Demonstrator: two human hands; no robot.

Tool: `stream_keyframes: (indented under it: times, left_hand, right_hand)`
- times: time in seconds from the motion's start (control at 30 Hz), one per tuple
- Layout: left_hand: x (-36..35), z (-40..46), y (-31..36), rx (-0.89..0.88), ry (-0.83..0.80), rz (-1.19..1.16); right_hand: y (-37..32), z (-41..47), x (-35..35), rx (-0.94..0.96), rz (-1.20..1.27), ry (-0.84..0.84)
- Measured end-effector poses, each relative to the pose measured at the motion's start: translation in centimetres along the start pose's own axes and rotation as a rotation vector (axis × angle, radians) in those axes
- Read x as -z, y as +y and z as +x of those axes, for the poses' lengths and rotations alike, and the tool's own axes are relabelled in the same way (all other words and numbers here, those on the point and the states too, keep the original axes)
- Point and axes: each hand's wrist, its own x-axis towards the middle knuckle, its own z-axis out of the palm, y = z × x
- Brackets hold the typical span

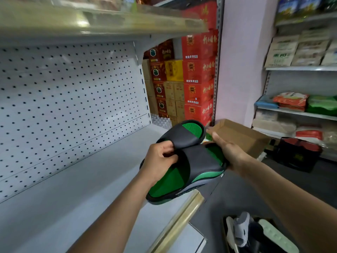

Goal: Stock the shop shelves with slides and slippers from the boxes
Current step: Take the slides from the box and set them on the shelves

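While held, black slides (193, 161), green footbeds

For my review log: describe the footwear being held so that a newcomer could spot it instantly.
Start at the bare grey shelf under the pegboard. Over its front edge, the left hand and right hand hold a pair of slides. Black straps and green footbeds distinguish them from the pale slippers below.

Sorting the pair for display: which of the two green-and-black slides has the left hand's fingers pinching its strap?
The farther slide: the left hand pinches its black strap edge. The nearer slide rests lower, held at its side by the right hand.
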Motion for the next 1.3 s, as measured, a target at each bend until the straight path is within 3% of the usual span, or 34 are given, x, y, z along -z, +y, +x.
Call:
stream_keyframes:
  times: [0.13,0.53,0.73,0.93,1.13,1.3]
  left_hand:
    - [2.5,-0.7,-0.6,0.008,-0.006,0.017]
    - [7.7,5.7,-3.8,0.155,-0.215,0.228]
    - [8.1,10.5,-6.0,0.185,-0.436,0.568]
    - [7.3,13.5,-7.1,0.318,-0.527,0.611]
    - [7.7,12.7,-8.5,0.374,-0.346,0.519]
    - [8.8,8.3,-7.0,0.317,-0.054,0.311]
  right_hand:
    - [0.0,0.1,-2.5,-0.033,-0.066,-0.013]
    - [3.6,2.4,-7.0,-0.154,0.060,-0.143]
    - [4.1,5.4,-7.0,-0.173,-0.037,-0.013]
    - [4.3,8.2,-6.8,-0.156,-0.079,0.009]
    - [5.0,9.7,-6.4,-0.151,-0.324,0.004]
    - [5.4,10.3,-5.8,-0.099,-0.403,-0.010]
